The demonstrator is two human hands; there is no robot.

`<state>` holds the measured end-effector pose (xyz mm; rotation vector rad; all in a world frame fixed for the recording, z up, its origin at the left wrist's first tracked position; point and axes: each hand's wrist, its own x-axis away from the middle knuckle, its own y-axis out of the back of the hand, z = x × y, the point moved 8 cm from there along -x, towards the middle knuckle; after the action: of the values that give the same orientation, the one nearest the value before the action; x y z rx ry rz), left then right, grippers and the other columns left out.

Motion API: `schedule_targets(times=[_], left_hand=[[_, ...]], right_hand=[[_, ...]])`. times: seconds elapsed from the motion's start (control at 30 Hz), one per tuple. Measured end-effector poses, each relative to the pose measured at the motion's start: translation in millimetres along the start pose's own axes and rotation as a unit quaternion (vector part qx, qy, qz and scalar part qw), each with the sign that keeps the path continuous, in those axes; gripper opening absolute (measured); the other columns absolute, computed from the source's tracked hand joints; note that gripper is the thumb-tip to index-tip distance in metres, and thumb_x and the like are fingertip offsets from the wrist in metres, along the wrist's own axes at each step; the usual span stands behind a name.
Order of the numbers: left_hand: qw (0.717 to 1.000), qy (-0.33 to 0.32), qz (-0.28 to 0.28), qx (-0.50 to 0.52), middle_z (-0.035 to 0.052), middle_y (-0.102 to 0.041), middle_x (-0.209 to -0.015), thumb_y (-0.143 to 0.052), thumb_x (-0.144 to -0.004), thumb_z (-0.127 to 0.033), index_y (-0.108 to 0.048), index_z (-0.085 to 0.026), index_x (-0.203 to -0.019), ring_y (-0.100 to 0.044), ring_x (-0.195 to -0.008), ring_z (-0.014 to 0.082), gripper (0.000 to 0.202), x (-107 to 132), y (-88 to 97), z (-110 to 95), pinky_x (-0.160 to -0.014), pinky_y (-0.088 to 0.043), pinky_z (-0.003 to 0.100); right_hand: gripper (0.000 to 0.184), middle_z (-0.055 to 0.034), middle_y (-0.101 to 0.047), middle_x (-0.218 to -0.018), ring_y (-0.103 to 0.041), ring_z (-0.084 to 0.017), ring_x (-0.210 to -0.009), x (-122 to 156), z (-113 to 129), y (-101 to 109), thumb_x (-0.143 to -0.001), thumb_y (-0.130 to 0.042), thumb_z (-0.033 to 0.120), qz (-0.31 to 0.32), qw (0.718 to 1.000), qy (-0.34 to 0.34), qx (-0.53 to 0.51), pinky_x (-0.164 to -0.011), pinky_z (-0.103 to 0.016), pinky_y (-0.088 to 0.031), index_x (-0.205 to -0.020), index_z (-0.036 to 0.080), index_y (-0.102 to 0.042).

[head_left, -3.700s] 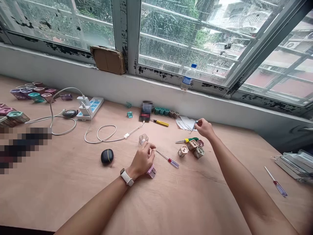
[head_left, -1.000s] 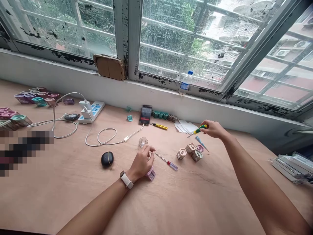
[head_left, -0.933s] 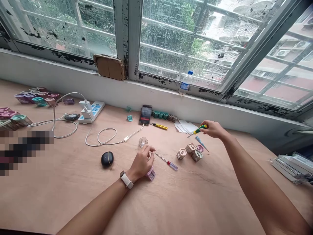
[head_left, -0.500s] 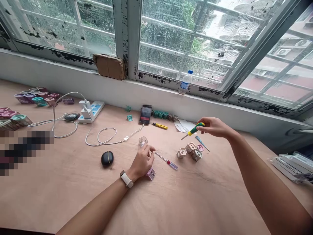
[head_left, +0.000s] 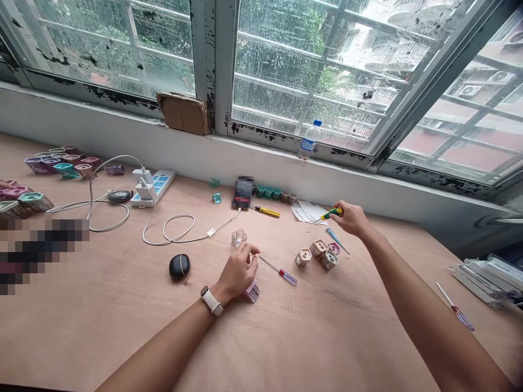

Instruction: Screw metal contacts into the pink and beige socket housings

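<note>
My right hand (head_left: 350, 219) is closed around the green-and-yellow handle of a screwdriver (head_left: 332, 213), held above white papers (head_left: 304, 211) with its shaft pointing left. My left hand (head_left: 239, 270) rests on the table with fingers curled in and thumb near the fingertips; what they pinch, if anything, is hidden. A purple pencil sharpener (head_left: 252, 292) lies partly under that hand. Just beyond the fingers stands a clear container (head_left: 239, 237). A clear-handled screwdriver (head_left: 284, 274) lies to the right of the left hand. Several pencil sharpeners (head_left: 318, 248) with two holes sit between the hands.
A blue screwdriver (head_left: 337, 239) and a yellow utility knife (head_left: 267, 212) lie on the table. At the left are a black case (head_left: 180, 266), a white cable (head_left: 180, 216) and a power strip (head_left: 159, 188). Another screwdriver (head_left: 458, 312) lies by the right forearm.
My right hand has shifted slightly left and down, and its screwdriver tip has drawn back over the papers. Small bits on the table and a screwdriver at far right now show. My left hand stays.
</note>
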<state>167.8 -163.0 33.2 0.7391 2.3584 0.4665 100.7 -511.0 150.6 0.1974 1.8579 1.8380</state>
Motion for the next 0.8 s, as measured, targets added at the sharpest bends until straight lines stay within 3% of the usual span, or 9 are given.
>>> schedule_targets(times=[0.23, 0.47, 0.67, 0.8], left_hand=[[1.000, -0.004, -0.005, -0.003, 0.0036, -0.058, -0.090, -0.048, -0.089, -0.011, -0.058, -0.019, -0.095, -0.053, -0.069, 0.0155, 0.015, -0.4, 0.4, 0.1, -0.065, -0.046, 0.030], [1.000, 0.001, 0.000, -0.002, 0.0033, -0.058, -0.091, -0.048, -0.088, -0.010, -0.058, -0.019, -0.095, -0.053, -0.068, 0.0149, 0.015, -0.7, -0.2, 0.9, -0.064, -0.045, 0.030], [1.000, 0.003, 0.005, -0.005, 0.0033, -0.059, -0.091, -0.049, -0.089, -0.013, -0.058, -0.019, -0.094, -0.053, -0.068, 0.0147, 0.012, -1.1, 0.2, -0.8, -0.065, -0.045, 0.030], [1.000, -0.008, 0.013, -0.008, 0.0037, -0.061, -0.092, -0.053, -0.090, -0.017, -0.060, -0.019, -0.095, -0.054, -0.068, 0.0150, 0.009, -0.3, -0.8, -3.6, -0.067, -0.046, 0.030]], right_hand=[[0.024, -0.0080, -0.070, -0.088, -0.064, -0.025, -0.084, -0.3, 0.8, -12.6, -0.081, -0.056, 0.034, 0.005, 1.000, -0.006, -0.008, -0.076, -0.033, -0.047, -0.099, 0.020, -0.061], [0.023, -0.0043, -0.069, -0.080, -0.063, -0.022, -0.076, 4.2, 1.4, 0.4, -0.080, -0.058, 0.039, 0.009, 0.999, -0.014, -0.039, -0.069, -0.031, -0.046, -0.095, 0.022, -0.063], [0.025, -0.0022, -0.072, -0.080, -0.067, -0.022, -0.078, 15.3, 17.8, 14.3, -0.077, -0.064, 0.043, 0.066, 0.990, -0.013, -0.121, -0.070, -0.032, -0.048, -0.093, 0.024, -0.064], [0.032, -0.0044, -0.073, -0.082, -0.070, -0.022, -0.078, 29.7, 48.5, 16.7, -0.076, -0.070, 0.047, 0.154, 0.954, 0.021, -0.257, -0.068, -0.031, -0.051, -0.096, 0.022, -0.064]])
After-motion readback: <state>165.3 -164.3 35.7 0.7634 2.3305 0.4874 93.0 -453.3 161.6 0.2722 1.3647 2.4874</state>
